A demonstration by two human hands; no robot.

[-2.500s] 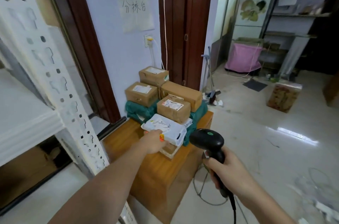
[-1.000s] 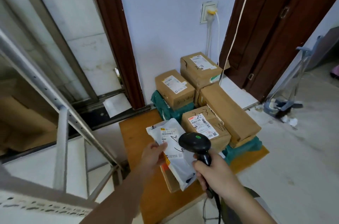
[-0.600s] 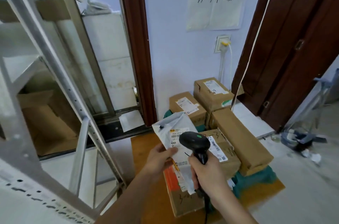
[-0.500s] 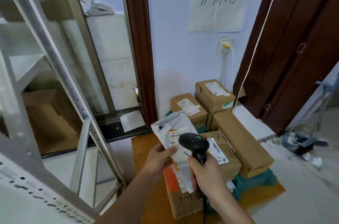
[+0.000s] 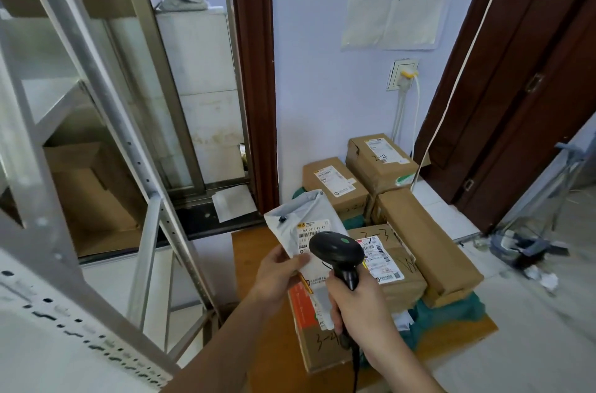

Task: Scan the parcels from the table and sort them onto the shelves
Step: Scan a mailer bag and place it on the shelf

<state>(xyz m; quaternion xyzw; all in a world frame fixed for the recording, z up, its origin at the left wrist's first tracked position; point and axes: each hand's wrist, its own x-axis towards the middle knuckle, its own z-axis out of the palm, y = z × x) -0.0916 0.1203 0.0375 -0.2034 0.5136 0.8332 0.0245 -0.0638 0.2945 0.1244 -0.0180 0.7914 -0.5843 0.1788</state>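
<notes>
**Parcel held under scanner head**

Parcel (image 5: pixel 303 225), a white mailer bag, is raised above the wooden table (image 5: pixel 254 251). The left hand (image 5: pixel 279 276) pinches its lower left edge, thumb on the label side. The right hand (image 5: pixel 358 305) grips the black barcode scanner (image 5: pixel 337 252) by the handle; the scanner head overlaps the bag's label. Cardboard boxes (image 5: pixel 425 238) are stacked on the table behind.

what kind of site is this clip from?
Likely a small parcel sorting room. Labelled cardboard parcels are stacked on a wooden table, a handheld barcode scanner is aimed at a white mailer, and metal shelving stands alongside.
</notes>
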